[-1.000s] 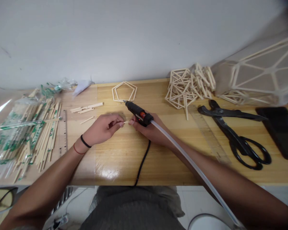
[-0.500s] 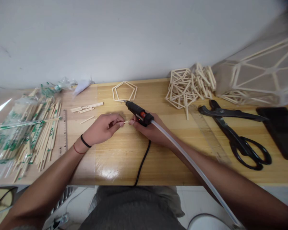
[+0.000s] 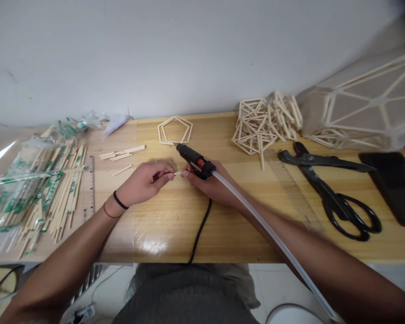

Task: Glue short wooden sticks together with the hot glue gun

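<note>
My left hand [image 3: 150, 181] pinches a short wooden stick [image 3: 177, 173] between thumb and fingertips; only a small pale bit of it shows. My right hand [image 3: 216, 184] is wrapped round a black hot glue gun [image 3: 195, 161], its nozzle pointing up and left. A long translucent glue stick [image 3: 266, 227] runs out of the gun's back over my right forearm. The thumb of my right hand is close to the stick's right end; whether they touch I cannot tell. Just beyond the nozzle lie two pentagon frames of sticks [image 3: 160, 132], one overlapping the other.
Cut sticks [image 3: 121, 156] and bagged bamboo sticks [image 3: 60, 193] lie left, beside a clear ruler [image 3: 88, 186]. At right are piled stick frames [image 3: 256, 123], another ruler [image 3: 292, 191], black scissors [image 3: 330, 191], a phone [image 3: 389, 186] and a large stick structure [image 3: 380, 101]. A black cord [image 3: 200, 231] crosses the table edge.
Almost nothing differs. Both hands keep their hold on the stick and the glue gun in nearly the same place; the whole view has shifted very slightly.
</note>
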The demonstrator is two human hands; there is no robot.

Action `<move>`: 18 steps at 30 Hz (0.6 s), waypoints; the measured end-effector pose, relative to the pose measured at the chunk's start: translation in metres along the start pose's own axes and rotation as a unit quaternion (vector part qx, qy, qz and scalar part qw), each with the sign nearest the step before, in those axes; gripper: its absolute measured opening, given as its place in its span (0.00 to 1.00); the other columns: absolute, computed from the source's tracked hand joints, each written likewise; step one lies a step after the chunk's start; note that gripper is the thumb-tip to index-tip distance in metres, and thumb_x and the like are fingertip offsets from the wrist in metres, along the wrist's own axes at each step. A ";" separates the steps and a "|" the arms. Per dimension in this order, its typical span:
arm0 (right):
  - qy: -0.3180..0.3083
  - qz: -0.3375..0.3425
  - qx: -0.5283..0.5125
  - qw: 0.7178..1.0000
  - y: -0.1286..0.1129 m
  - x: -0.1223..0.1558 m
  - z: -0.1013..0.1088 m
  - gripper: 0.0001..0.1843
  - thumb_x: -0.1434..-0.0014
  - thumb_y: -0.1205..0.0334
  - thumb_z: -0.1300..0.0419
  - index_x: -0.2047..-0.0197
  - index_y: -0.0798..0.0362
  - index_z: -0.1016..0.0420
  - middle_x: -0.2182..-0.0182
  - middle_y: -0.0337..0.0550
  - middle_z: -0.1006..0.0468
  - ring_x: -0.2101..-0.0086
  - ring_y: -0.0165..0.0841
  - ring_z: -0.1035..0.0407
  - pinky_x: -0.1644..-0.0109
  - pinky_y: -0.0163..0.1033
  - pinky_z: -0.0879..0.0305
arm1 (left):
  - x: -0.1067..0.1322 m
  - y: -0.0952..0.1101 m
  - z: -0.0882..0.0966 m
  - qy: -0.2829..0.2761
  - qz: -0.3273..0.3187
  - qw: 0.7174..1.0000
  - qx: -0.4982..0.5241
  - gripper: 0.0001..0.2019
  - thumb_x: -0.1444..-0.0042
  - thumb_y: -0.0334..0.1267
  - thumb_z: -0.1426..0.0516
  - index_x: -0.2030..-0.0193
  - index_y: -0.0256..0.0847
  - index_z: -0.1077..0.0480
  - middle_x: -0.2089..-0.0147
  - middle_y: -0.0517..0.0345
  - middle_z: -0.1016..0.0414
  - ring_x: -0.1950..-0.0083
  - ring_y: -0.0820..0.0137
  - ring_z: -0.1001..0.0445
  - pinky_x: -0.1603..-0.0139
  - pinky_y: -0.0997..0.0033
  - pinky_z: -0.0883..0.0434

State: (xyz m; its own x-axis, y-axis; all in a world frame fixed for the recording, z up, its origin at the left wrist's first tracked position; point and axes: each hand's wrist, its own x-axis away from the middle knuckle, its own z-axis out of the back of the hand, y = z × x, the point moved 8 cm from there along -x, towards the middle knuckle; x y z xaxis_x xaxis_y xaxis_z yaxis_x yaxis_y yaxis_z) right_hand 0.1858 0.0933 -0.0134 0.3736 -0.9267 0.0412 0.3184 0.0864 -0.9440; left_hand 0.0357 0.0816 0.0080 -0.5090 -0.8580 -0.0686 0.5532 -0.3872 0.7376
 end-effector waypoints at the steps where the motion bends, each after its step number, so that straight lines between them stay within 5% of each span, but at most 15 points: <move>1: -0.001 -0.001 -0.002 1.000 0.000 0.000 0.000 0.10 0.42 0.54 0.38 0.67 0.52 0.30 0.72 0.38 0.26 0.70 0.31 0.34 0.63 0.38 0.38 | 0.000 0.000 0.000 0.000 0.000 1.000 0.000 0.08 0.34 0.36 0.44 0.61 0.38 0.25 0.69 0.59 0.25 0.71 0.74 0.34 0.69 0.75 0.37; 18: 0.006 0.001 -0.004 1.000 0.002 0.000 0.000 0.09 0.43 0.57 0.37 0.67 0.52 0.29 0.73 0.38 0.26 0.71 0.32 0.33 0.63 0.39 0.37 | 0.000 0.000 0.001 0.003 -0.003 1.000 0.005 0.08 0.34 0.36 0.44 0.61 0.38 0.25 0.71 0.61 0.27 0.72 0.75 0.35 0.70 0.76 0.38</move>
State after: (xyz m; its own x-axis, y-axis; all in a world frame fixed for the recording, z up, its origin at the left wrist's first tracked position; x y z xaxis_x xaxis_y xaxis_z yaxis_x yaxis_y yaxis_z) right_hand 0.1868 0.0936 -0.0148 0.3631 -0.9311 0.0345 0.3112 0.0863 -0.9464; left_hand 0.0352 0.0817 0.0084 -0.5090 -0.8573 -0.0768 0.5434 -0.3893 0.7437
